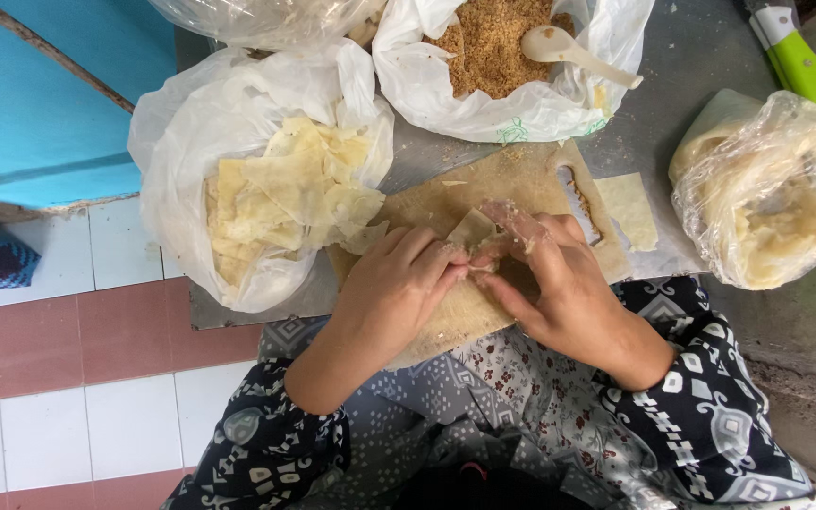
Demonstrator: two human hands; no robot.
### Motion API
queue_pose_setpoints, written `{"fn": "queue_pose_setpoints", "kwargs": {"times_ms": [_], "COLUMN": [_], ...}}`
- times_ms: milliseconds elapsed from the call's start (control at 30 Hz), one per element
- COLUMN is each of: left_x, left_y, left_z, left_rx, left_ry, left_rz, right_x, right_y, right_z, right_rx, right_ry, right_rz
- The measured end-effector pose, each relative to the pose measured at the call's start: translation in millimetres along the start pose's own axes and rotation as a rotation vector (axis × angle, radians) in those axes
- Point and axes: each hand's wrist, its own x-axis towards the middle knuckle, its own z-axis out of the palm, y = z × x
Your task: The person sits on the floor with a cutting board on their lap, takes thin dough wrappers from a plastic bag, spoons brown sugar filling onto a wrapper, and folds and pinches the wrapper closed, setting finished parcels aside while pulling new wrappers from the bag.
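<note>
A: What lies around your hands, nearest first?

B: Your patterned sleeves are closest. Beyond them sits the wooden cutting board (521, 179), resting on the metal table (682, 57). A loose pastry sheet (627, 210) lies just beside the board's right edge. To the left, a white plastic bag of folded pastries (276, 198) touches the board. To the right stands a clear bag of dough (772, 203). Farther back, a white bag of brown crumb filling (493, 42) holds a pale spoon (573, 52). A green-handled knife (805, 66) lies at the far right corner.

A: Does anything obstruct the board?

B: The bag of folded pastries overlaps its left corner; the working area under your hands is otherwise uncovered.

A: State the hand pose.

B: Your left hand (399, 288) is curled, fingertips pinching the pastry wrapper (474, 227) at the board's centre. Your right hand (559, 279) is also bent over the wrapper, fingers pressing its fold. Both wrists angle inward, fingertips meeting.
</note>
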Motion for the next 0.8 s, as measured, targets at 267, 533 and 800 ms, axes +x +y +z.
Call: {"fn": "queue_pose_setpoints", "kwargs": {"times_ms": [267, 533, 800], "left_x": [27.1, 9.9, 5.8], "left_y": [9.6, 8.4, 5.3], "left_z": [-7.7, -6.8, -1.3], "left_rx": [-0.221, -0.029, 0.127], "left_ry": [-0.003, 0.089, 0.077], "left_rz": [-0.268, -0.117, 0.116], "right_x": [15.9, 8.3, 5.4], "right_y": [-9.2, -4.8, 2.3], "right_z": [4.7, 0.4, 7.5], "right_rx": [0.418, -0.032, 0.057], "right_ry": [0.048, 0.123, 0.124], "right_rz": [0.375, -0.212, -0.046]}}
